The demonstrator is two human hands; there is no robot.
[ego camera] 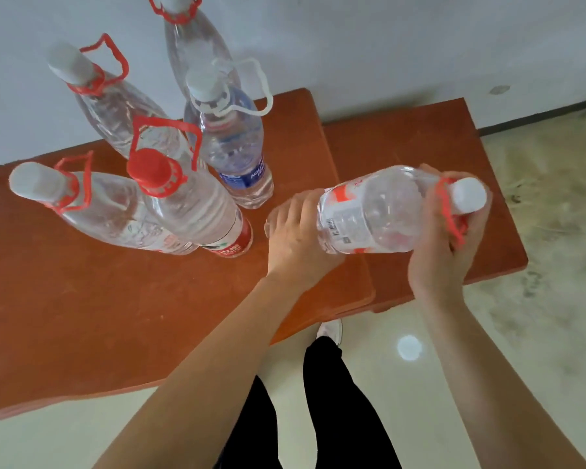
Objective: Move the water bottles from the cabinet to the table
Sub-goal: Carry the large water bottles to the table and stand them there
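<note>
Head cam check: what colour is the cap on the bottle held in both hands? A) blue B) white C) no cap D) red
B: the bottle lying sideways between the left hand and right hand ends in a white cap; only its handle loop is red.

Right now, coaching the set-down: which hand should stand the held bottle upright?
Probably the right hand: it grips the bottle at the neck, near the cap, while the left hand covers its base.
</note>
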